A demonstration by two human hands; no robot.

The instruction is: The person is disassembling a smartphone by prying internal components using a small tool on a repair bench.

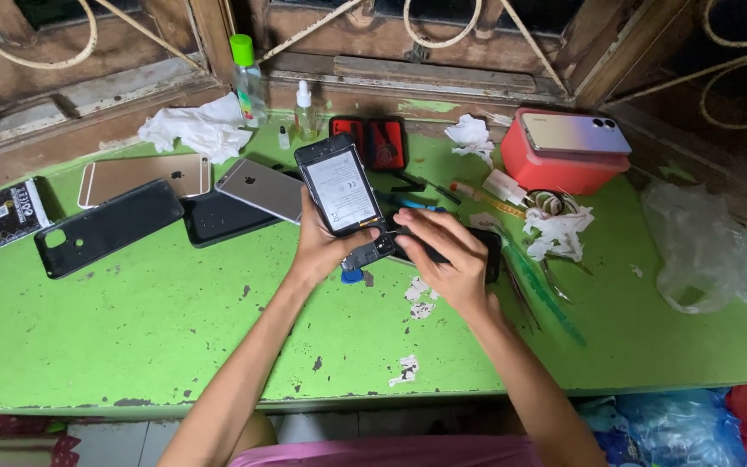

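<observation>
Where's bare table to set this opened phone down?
Free: the green table near the front edge, left of the left hand, below the black case. Crowded: behind both hands and right, around the red box.

My right hand (447, 259) covered most of a dark object on the table (131, 329), so I couldn't tell what it was. My left hand (326, 242) hid the opened phone's (341, 188) lower edge. The pink cloth (408, 451) was cut off below.
</observation>
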